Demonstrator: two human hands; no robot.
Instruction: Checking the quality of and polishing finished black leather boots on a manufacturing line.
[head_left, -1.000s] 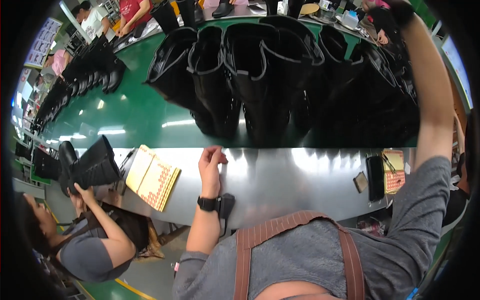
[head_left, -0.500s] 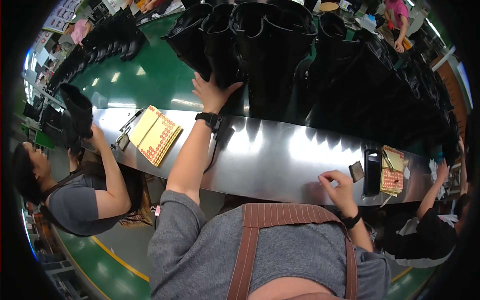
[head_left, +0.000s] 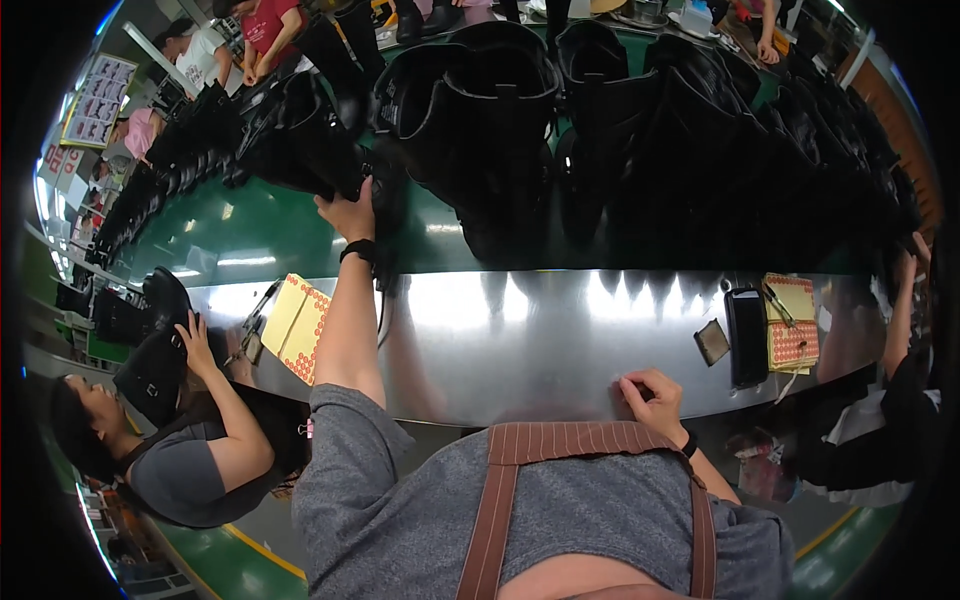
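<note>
Black tall boots (head_left: 480,150) stand in a crowded row on the green table surface. My left hand (head_left: 350,215), arm stretched forward, presses against the lower part of a black boot (head_left: 290,135) at the left end of the row. Its thumb is spread from the fingers, and the boot partly hides the fingertips. That boot leans a little to the left. My right hand (head_left: 655,395) rests at the near edge of the metal strip (head_left: 450,350), its fingers loosely curled with nothing visible in them. It lies nearest to a small brown block (head_left: 711,343).
A black phone (head_left: 745,335) and a yellow-and-red card stack (head_left: 793,320) lie at right, another card stack (head_left: 295,325) at left. A co-worker at left handles black boots (head_left: 150,370). Another works at far right. More people stand across the table.
My left hand has moved left and a little nearer, and the boots beside it have shifted left. My right hand has dropped slightly nearer, its fingers more curled. The left co-worker has lowered the boot.
</note>
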